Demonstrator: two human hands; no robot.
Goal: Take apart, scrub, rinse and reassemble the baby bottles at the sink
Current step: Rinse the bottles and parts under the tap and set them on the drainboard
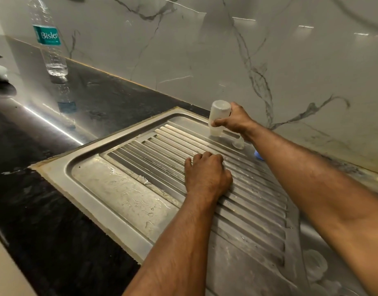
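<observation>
A clear baby bottle body point(219, 116) stands mouth-down and slightly tilted on the far part of the steel drainboard point(128, 189). My right hand point(235, 120) grips it round the middle. Just right of it a clear silicone nipple point(238, 143) stands on the drainboard, and a small blue part point(258, 155) peeks out from behind my right forearm. My left hand point(207, 171) rests knuckles-up on the ribbed section, fingers curled under; whether it holds anything is hidden.
A tall Bisleri water bottle point(49, 39) stands on the black counter point(34, 146) at the back left. The marble wall point(269, 60) runs close behind the drainboard. The sink basin point(320, 268) with pale items lies at the lower right.
</observation>
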